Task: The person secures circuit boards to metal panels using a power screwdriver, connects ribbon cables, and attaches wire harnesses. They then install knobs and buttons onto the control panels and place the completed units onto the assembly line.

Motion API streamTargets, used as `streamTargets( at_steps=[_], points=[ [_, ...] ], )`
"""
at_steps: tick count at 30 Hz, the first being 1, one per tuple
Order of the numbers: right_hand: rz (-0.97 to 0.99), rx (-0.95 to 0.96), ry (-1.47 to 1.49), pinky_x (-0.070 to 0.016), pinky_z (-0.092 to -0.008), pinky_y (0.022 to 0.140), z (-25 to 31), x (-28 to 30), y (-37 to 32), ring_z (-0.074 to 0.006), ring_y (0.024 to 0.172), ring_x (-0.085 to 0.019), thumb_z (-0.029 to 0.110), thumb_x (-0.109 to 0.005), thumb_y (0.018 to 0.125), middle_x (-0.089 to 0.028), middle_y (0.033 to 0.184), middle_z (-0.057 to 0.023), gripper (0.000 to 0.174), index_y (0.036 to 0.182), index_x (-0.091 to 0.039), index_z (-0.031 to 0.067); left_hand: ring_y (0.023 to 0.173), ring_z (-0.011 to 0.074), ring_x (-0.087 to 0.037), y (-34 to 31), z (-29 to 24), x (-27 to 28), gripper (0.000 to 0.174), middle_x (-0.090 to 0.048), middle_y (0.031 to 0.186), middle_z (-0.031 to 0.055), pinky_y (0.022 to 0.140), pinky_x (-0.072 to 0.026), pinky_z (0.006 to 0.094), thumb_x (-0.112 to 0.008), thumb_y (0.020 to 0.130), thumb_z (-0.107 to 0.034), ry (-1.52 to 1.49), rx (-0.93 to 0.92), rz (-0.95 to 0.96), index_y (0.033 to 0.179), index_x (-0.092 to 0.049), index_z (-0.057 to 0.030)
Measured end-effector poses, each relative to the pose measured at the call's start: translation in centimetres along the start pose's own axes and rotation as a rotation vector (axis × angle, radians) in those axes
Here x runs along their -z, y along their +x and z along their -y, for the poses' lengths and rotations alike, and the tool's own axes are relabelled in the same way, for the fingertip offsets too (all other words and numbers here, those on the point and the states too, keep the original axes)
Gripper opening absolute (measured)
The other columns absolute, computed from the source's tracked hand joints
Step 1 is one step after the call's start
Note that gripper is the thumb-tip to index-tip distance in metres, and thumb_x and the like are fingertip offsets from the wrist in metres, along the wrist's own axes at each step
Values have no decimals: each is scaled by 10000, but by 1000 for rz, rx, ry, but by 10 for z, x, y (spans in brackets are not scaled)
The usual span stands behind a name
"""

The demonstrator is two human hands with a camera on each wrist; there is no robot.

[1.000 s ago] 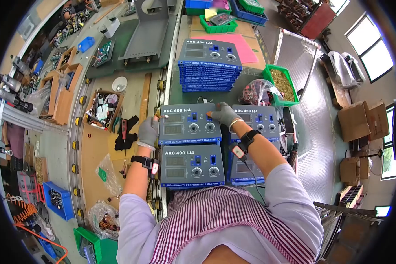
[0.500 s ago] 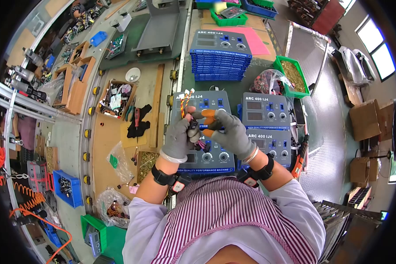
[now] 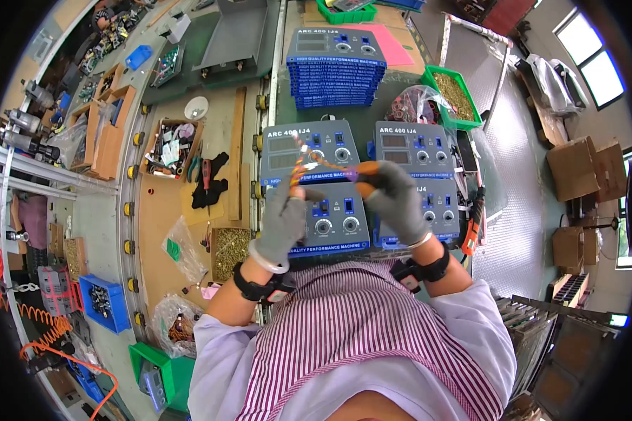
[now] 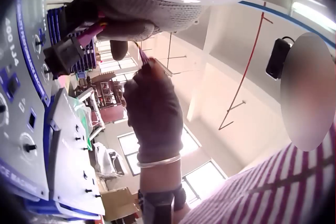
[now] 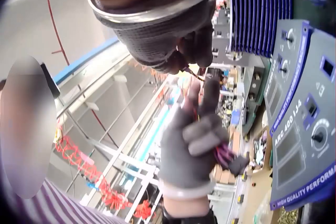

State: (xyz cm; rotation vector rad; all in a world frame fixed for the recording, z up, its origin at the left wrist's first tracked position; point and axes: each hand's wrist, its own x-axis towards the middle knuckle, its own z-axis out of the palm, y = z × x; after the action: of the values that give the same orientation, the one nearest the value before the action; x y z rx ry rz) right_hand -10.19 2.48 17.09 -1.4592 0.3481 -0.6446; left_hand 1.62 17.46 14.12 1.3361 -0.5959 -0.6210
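Observation:
A wire harness is held between both gloved hands, over the front-left ARC 400 IJ4 panel (image 3: 335,244). My left hand (image 3: 282,228) grips its bundle, and orange wires (image 3: 300,168) rise above the fingers. In the left wrist view a black connector (image 4: 64,57) on purple wires (image 4: 92,33) hangs out of that grip. My right hand (image 3: 400,207), with orange fingertips on its glove, pinches the harness's wires a short way to the right. Behind the hands lies the rear-left panel (image 3: 279,162).
Two more panels, one rear (image 3: 432,149) and one front (image 3: 439,228), lie on the right. Farther back rises a stack of panels (image 3: 337,84). A green bin (image 3: 479,121) of small parts stands at back right; pliers and a screwdriver (image 3: 206,174) lie left.
Both hands were first at the rear-left panel's sides. They came together nearer the body with the harness in the left hand; now the right hand pinches its wires, drawn out to the right.

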Motion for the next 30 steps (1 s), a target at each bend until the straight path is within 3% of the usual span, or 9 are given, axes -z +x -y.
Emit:
streamTargets(
  at_steps=[1, 3, 6, 13, 19, 24, 28, 30],
  points=[
    [-1, -106, -43, -466, -221, 689, 8, 14, -4, -77, 772, -565, -10, -611, 766, -617, 875, -34, 218, 981, -580, -11, 535, 39, -421, -6, -10, 13, 285, -527, 709, 5, 463, -341, 177, -457, 918, -243, 167, 30, -30, 1105, -524, -39],
    [11, -239, -131, -461, -211, 696, 11, 42, -12, -70, 768, -554, -19, -589, 775, -612, 886, -34, 208, 983, -583, -22, 594, 67, -482, -7, 26, 56, 269, -565, 748, 13, 542, -398, 212, -479, 910, -249, 270, -30, -170, 1066, -547, -40],
    [34, -336, -224, -456, -207, 679, -2, 57, -36, -66, 752, -543, -24, -576, 775, -607, 867, -36, 233, 1008, -588, -23, 578, 112, -536, -10, 60, 96, 231, -607, 687, 96, 535, -417, 260, -480, 898, -202, 686, 31, -264, 954, -563, 6],
    [16, -460, -307, -450, -203, 575, -9, 60, -61, -64, 658, -538, 22, -579, 759, -595, 771, -30, 205, 952, -617, -39, 646, 323, -558, -23, 106, 93, 336, -568, 696, 192, 600, -423, 386, -540, 854, -316, 773, 216, -46, 896, -548, 17],
    [-28, -515, -331, -437, -211, 485, 3, 60, -62, -74, 530, -517, 48, -557, 760, -562, 662, -32, 201, 921, -611, -59, 668, 348, -555, -20, 111, 95, 335, -569, 720, 209, 613, -423, 389, -555, 844, -310, 688, 190, -29, 892, -541, 21],
    [-150, -503, -272, -435, -217, 482, -8, 52, -39, -74, 518, -508, 73, -546, 756, -550, 640, -36, 228, 922, -590, -78, 660, 304, -562, -23, 121, 98, 324, -572, 713, 191, 615, -423, 385, -557, 846, -295, 723, 176, -50, 929, -554, 18],
    [-128, -341, -276, -444, -220, 505, -47, 47, -20, -79, 534, -517, 58, -498, 768, -551, 646, -40, 216, 927, -582, -63, 659, 304, -566, -23, 108, 91, 310, -583, 721, 186, 616, -425, 387, -557, 848, -284, 727, 155, -65, 947, -563, 10],
    [-244, -325, -215, -443, -209, 503, -49, 44, -13, -81, 526, -514, 44, -473, 767, -551, 650, -48, 212, 918, -584, -54, 658, 300, -572, -23, 97, 88, 305, -590, 723, 182, 617, -429, 382, -558, 848, -282, 746, 193, -49, 948, -564, 7]
  ],
)
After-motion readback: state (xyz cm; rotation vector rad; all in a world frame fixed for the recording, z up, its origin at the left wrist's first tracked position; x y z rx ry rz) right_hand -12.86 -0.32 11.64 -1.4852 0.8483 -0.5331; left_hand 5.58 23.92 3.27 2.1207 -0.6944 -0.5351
